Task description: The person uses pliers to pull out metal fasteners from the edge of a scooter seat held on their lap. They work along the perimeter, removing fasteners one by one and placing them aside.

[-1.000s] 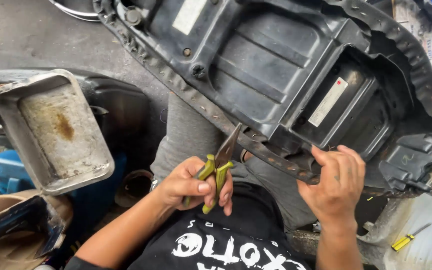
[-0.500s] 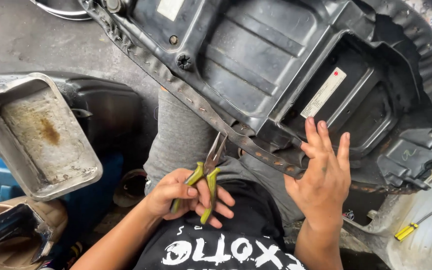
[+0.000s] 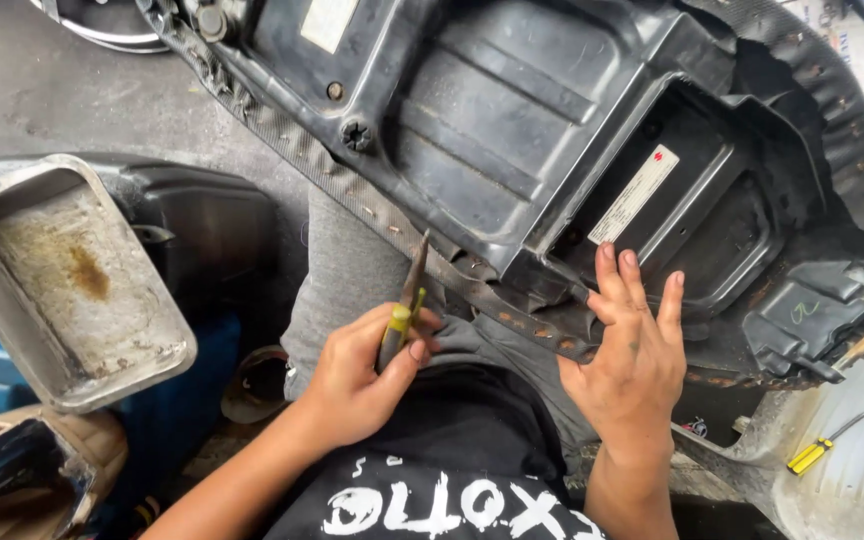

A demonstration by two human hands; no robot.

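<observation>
Seat base under work, pliers at its edge.
Rusty tray (image 3: 72, 290) lies left. Left hand (image 3: 362, 375) is closed around pliers (image 3: 404, 305), tip touching the seat base (image 3: 512, 130) rim. Right hand (image 3: 632, 355) is open, fingers spread flat against the base, holding nothing. Screwdriver (image 3: 820, 450) lies far right.

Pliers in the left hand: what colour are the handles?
Yellow-green handles on the pliers, held in the left hand; head view.

A dented metal tray (image 3: 72, 290), rust-stained inside, sits at the left on the concrete floor (image 3: 42, 90). A small yellow-handled screwdriver (image 3: 824, 446) lies far right, on what may be a pale panel.
</observation>
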